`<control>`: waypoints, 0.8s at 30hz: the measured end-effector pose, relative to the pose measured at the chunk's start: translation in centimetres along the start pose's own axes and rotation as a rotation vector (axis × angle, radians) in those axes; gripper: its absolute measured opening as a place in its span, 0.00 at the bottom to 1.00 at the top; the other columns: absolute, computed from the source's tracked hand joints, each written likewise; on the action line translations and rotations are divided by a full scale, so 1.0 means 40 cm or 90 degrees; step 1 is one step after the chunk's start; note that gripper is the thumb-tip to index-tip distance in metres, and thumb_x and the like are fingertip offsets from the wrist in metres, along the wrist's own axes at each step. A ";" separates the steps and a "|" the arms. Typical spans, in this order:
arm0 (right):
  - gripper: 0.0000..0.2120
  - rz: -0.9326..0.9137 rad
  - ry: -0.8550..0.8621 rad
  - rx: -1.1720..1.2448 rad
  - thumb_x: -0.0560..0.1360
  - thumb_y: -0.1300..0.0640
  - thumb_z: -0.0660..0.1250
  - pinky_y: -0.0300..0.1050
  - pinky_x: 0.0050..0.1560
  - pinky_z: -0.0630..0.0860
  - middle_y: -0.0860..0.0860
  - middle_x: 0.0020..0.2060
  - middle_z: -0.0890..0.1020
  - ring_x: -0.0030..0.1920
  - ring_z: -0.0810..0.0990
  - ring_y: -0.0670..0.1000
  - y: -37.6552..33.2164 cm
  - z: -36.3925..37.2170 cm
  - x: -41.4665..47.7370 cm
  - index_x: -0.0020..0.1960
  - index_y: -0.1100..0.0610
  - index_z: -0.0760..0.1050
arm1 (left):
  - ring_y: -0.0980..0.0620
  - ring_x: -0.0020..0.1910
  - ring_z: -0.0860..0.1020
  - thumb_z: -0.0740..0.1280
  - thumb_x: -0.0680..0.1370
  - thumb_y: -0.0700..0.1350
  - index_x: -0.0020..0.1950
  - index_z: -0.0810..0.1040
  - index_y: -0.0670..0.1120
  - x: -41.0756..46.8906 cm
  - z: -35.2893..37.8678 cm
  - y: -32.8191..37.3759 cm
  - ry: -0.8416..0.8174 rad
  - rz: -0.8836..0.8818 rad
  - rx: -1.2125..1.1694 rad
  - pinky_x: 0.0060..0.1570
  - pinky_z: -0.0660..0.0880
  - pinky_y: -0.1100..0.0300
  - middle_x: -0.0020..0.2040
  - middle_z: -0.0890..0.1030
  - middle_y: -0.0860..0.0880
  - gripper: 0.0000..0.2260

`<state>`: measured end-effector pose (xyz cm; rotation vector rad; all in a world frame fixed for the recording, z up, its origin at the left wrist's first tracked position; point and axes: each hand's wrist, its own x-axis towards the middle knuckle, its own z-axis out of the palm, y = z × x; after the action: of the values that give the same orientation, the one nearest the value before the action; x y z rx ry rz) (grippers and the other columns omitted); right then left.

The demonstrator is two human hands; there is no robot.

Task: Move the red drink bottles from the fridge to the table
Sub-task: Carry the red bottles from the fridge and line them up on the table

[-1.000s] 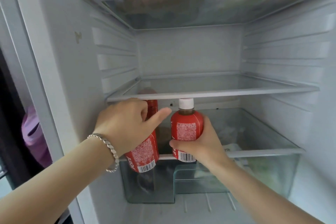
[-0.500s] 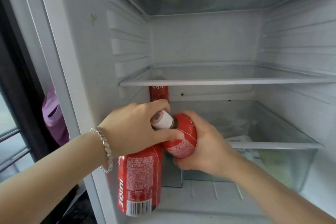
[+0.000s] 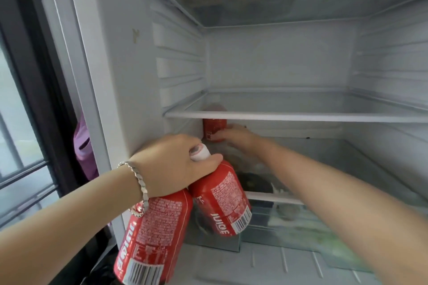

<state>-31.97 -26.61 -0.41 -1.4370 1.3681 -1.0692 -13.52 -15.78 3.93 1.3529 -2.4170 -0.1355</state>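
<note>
Head view: the left hand (image 3: 176,164) has its grip closed over the tops of a pair of red juice bottles (image 3: 162,220). Fingers and thumb curl round both necks at once, and the bottles hang below the palm and splay apart at the front left of the open fridge (image 3: 111,76). The white cap (image 3: 200,152) of one pokes out between thumb and forefinger; the other's top is hidden under the hand. The right hand (image 3: 234,137) reaches deep under the glass shelf (image 3: 289,116) and is touching a third red juice bottle (image 3: 214,128), which stands at the back by the left wall. That hand is blurred, so I cannot tell whether its grip has closed. The table is not in view.

The weak point is probably the left grip, with two bottles hung from one hand by their narrow necks. If the fingers ease, or a bottle swings into the fridge frame, one could slip and drop onto the fridge floor or the clear drawer (image 3: 289,231). The third bottle sits close beneath the shelf, so drawing it out upright may catch its top on the shelf edge, and a hasty reach could tip it over.

The bottles look alike, each wrapped in a red label with white JUICE lettering, fine white print and a barcode near the base.
</note>
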 end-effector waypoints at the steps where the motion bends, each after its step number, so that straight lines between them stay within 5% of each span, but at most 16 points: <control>1: 0.24 -0.006 0.039 -0.055 0.70 0.61 0.73 0.36 0.47 0.76 0.60 0.60 0.78 0.59 0.77 0.55 0.013 0.016 0.050 0.64 0.64 0.72 | 0.59 0.35 0.75 0.59 0.74 0.65 0.34 0.69 0.54 0.000 0.000 0.000 -0.001 -0.003 0.000 0.35 0.68 0.68 0.36 0.75 0.59 0.17; 3: 0.36 0.019 0.119 -0.130 0.65 0.55 0.77 0.43 0.55 0.77 0.57 0.63 0.75 0.63 0.74 0.55 0.039 0.046 0.130 0.68 0.63 0.67 | 0.59 0.34 0.75 0.59 0.72 0.66 0.33 0.68 0.54 -0.001 0.004 -0.002 0.003 -0.006 0.004 0.35 0.69 0.67 0.35 0.75 0.58 0.18; 6: 0.31 -0.001 0.218 -0.059 0.66 0.56 0.78 0.49 0.64 0.73 0.58 0.62 0.77 0.64 0.75 0.55 0.049 0.065 0.202 0.65 0.63 0.73 | 0.59 0.36 0.77 0.58 0.70 0.68 0.35 0.72 0.52 0.005 0.014 -0.010 0.013 -0.005 0.023 0.41 0.76 0.61 0.36 0.78 0.56 0.20; 11: 0.27 0.015 0.257 -0.087 0.67 0.59 0.77 0.40 0.59 0.72 0.55 0.58 0.79 0.62 0.76 0.53 0.058 0.051 0.216 0.63 0.63 0.74 | 0.58 0.36 0.77 0.57 0.69 0.69 0.35 0.72 0.51 0.019 0.014 -0.014 0.014 -0.015 0.022 0.41 0.76 0.60 0.35 0.78 0.56 0.21; 19: 0.44 -0.006 0.208 -0.144 0.57 0.56 0.81 0.50 0.61 0.75 0.53 0.61 0.76 0.63 0.74 0.54 0.034 0.057 0.087 0.68 0.57 0.64 | 0.60 0.36 0.77 0.58 0.71 0.68 0.35 0.71 0.54 0.011 0.012 -0.012 0.007 0.005 0.035 0.40 0.75 0.64 0.37 0.77 0.58 0.18; 24: 0.44 0.039 0.206 -0.186 0.56 0.54 0.81 0.51 0.61 0.75 0.50 0.58 0.77 0.60 0.76 0.52 0.056 0.015 -0.093 0.66 0.55 0.64 | 0.59 0.36 0.77 0.58 0.71 0.68 0.36 0.71 0.55 0.005 0.016 -0.012 -0.011 0.014 0.040 0.41 0.77 0.63 0.38 0.78 0.58 0.18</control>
<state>-32.12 -22.94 -2.83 -1.4580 1.8500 -1.1313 -13.45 -16.26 3.26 1.3565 -2.4684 -0.0667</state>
